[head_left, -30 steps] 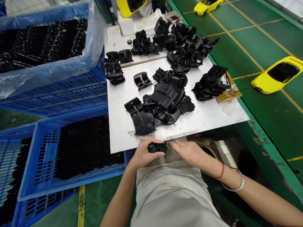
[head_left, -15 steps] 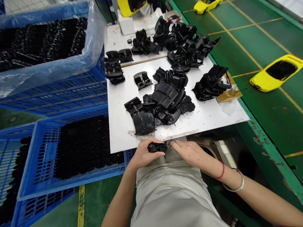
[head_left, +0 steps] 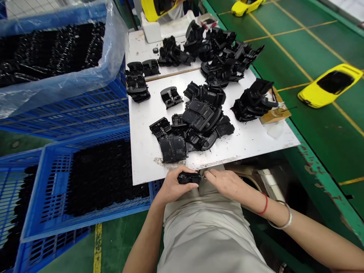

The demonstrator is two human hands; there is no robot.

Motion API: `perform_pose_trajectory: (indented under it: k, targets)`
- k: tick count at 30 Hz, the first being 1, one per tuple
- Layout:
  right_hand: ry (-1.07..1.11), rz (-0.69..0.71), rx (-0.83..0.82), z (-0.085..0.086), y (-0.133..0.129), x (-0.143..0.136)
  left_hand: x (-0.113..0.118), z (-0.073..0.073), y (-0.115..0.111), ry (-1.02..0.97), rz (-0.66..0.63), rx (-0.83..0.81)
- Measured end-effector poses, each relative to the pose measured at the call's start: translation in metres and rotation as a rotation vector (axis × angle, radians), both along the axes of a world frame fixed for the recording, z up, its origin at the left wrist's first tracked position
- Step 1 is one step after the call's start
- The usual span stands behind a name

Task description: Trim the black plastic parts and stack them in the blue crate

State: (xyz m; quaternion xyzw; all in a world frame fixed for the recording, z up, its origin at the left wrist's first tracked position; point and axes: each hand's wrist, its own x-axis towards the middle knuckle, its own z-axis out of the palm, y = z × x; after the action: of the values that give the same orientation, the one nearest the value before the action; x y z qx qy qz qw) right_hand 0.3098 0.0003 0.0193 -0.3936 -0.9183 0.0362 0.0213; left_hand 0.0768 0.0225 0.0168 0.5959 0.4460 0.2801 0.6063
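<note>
My left hand (head_left: 173, 185) is closed around a black plastic toy-car interior part (head_left: 188, 178), holding it edge-on over my lap, just off the table's front edge. Thumb and fingers grip its near and far sides. At the part's right end, my right hand (head_left: 224, 183) is pinched; something thin and small shows at its fingertips, too little to name. Beyond my hands, a heap of similar black toy-car interiors (head_left: 198, 113) lies on the white table (head_left: 247, 142). A single interior (head_left: 171, 96) sits apart, left of the heap.
Blue crates (head_left: 85, 223) full of black parts stand at the left, one lined with clear plastic (head_left: 115, 57). On the right, a green surface (head_left: 307, 125) with yellow lines carries yellow toy cars (head_left: 331, 85). A small yellow box (head_left: 275, 113) sits at the table's right edge. Another person handles a yellow car body (head_left: 150, 10).
The yellow toy cars on the green surface have shifted slightly left and up. My hands and the held part stay nearly the same.
</note>
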Motion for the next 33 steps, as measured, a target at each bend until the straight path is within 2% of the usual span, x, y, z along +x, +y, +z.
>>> perform_pose_trajectory:
  k: [10, 22, 28, 33]
  targets:
    - [-0.043, -0.013, -0.136, -0.0035, 0.0028, -0.0050, -0.0006, 0.0020, 0.0016, 0.025, 0.002, -0.002]
    - [-0.050, -0.014, -0.122, 0.0016, 0.0018, -0.0020, -0.0001, 0.0035, 0.0028, 0.032, -0.005, -0.031]
    - [-0.085, -0.012, -0.209, 0.0018, 0.0038, -0.0039, -0.0009, 0.0036, 0.0037, 0.036, -0.013, -0.017]
    - [-0.072, -0.013, -0.221, -0.0010, 0.0038, -0.0045, -0.0010, 0.0050, 0.0038, 0.052, -0.017, 0.007]
